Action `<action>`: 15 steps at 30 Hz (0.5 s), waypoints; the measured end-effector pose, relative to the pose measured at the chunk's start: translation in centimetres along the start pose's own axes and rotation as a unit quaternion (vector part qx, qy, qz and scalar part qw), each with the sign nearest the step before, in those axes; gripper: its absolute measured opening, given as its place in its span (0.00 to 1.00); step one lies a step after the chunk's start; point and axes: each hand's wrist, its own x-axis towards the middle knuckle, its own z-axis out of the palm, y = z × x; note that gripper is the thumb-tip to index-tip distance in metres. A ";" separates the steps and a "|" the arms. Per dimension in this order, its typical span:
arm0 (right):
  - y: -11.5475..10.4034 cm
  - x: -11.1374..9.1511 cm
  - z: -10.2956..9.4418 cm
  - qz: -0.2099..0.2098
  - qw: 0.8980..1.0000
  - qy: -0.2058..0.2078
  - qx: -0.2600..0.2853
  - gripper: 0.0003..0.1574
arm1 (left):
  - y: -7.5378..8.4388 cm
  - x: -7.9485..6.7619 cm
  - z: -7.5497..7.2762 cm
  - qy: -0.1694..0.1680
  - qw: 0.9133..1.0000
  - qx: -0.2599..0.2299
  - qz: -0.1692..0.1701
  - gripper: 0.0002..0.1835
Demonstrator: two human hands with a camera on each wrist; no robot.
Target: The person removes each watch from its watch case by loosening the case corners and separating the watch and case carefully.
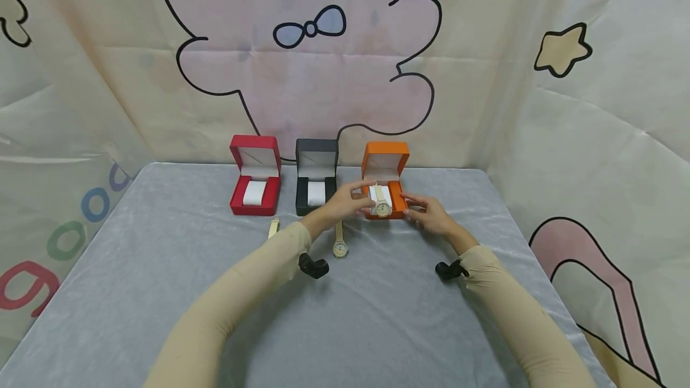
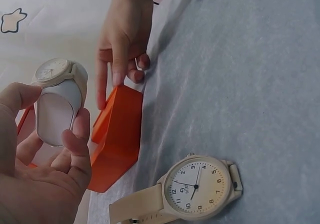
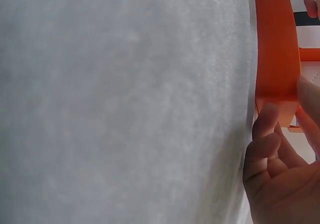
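My left hand [image 1: 347,201] grips a white watch cushion [image 2: 56,115] with a cream-strapped wristwatch [image 1: 383,207] wrapped round it. Cushion and watch are held over the open orange watch box [image 1: 401,211]. At that box's right side, my right hand [image 1: 428,215] pinches the wall between thumb and fingers; the right wrist view shows the fingertips [image 3: 269,115] against its corner. A second wristwatch [image 2: 195,189], with a cream strap and round numbered dial, lies face up on the cloth below my left hand. Part of its strap is hidden by the left wrist in the head view.
Left of the orange box stand an open black watch box [image 1: 317,154] and an open red watch box [image 1: 254,211], each with a white cushion inside. Another cream strap [image 1: 274,227] shows beside my left forearm. Grey cloth [image 1: 377,328] covers the table; a printed curtain [image 1: 345,94] hangs behind.
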 end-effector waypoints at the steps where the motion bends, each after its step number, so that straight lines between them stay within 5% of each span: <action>1: 0.0 -0.1 0.0 -0.003 1.000 -0.001 -0.002 0.34 | 0.0 0.0 0.0 0.000 1.000 -0.001 -0.003 0.33; 15: -0.4 -0.7 -0.4 -0.011 1.000 0.006 -0.027 0.31 | -0.4 -0.8 0.2 -0.011 1.000 0.004 -0.013 0.33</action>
